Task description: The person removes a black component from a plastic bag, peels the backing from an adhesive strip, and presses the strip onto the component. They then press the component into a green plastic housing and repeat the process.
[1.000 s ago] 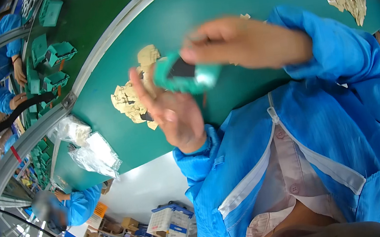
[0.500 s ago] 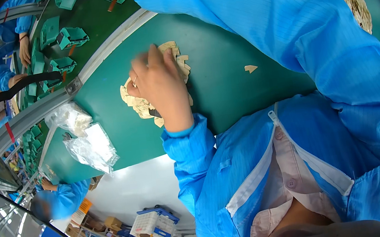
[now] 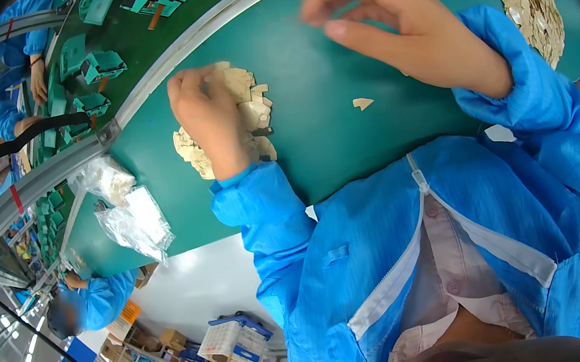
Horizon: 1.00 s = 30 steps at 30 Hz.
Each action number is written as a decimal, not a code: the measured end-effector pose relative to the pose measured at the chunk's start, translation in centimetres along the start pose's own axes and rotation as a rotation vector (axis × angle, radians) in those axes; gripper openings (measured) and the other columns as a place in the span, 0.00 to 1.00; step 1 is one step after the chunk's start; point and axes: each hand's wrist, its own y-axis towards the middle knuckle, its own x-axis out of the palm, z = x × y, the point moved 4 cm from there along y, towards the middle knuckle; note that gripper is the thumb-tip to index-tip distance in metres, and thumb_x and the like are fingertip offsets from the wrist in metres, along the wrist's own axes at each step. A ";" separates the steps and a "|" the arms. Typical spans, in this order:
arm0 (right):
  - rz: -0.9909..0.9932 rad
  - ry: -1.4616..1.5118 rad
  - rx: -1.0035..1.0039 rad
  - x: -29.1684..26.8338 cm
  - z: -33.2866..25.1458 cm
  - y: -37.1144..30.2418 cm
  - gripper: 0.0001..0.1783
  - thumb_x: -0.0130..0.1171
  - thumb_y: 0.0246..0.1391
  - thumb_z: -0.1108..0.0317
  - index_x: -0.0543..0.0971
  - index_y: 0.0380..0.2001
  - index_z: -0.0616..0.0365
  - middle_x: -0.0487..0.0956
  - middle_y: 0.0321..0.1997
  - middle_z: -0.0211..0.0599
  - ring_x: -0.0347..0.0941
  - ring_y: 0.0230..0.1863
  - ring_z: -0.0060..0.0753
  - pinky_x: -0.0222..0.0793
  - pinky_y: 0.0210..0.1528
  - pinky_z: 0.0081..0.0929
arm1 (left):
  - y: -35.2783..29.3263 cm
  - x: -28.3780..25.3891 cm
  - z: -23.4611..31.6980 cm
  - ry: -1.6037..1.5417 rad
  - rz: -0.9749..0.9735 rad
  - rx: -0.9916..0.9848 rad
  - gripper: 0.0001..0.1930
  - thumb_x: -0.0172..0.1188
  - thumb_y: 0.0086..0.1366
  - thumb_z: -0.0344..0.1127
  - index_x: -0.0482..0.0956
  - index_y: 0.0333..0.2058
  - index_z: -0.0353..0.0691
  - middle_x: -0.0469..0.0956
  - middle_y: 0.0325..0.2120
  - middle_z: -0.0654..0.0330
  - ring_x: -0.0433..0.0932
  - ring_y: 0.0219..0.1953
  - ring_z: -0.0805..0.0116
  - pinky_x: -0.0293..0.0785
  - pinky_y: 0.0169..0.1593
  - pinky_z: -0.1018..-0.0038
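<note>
A pile of small flat cream-coloured pieces (image 3: 241, 85) lies on the green table (image 3: 316, 155). Over its left side is my left hand (image 3: 204, 115), fingers bent down and together. Their tips are hidden, so what they hold, if anything, does not show. My right hand (image 3: 395, 32) hovers above the table to the right of the pile, slightly blurred. Its fingers are curved with the thumb apart, and nothing shows between them. One loose pointed cream piece (image 3: 363, 104) rests on the table below my right hand.
A second heap of cream pieces (image 3: 536, 17) sits at the far right. Clear plastic bags (image 3: 135, 216) lie at the left edge. Beyond the metal rail (image 3: 191, 44), a darker green line carries teal housings (image 3: 102, 64). Co-workers in blue sit at the left.
My right hand has come back from beyond the rail to over the table, its sleeve drawing back right. My left hand has shifted left across the pile.
</note>
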 end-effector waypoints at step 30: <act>-0.127 0.238 0.203 6.1 3.8 -4.6 0.07 0.54 0.60 0.73 0.76 0.41 0.59 0.76 0.42 0.36 0.73 0.41 0.28 0.70 0.44 0.26 | -7.3 -6.5 2.9 -0.075 -0.065 -0.307 0.09 0.66 0.60 0.27 0.85 0.40 0.35 0.83 0.33 0.60 0.78 0.37 0.74 0.73 0.43 0.78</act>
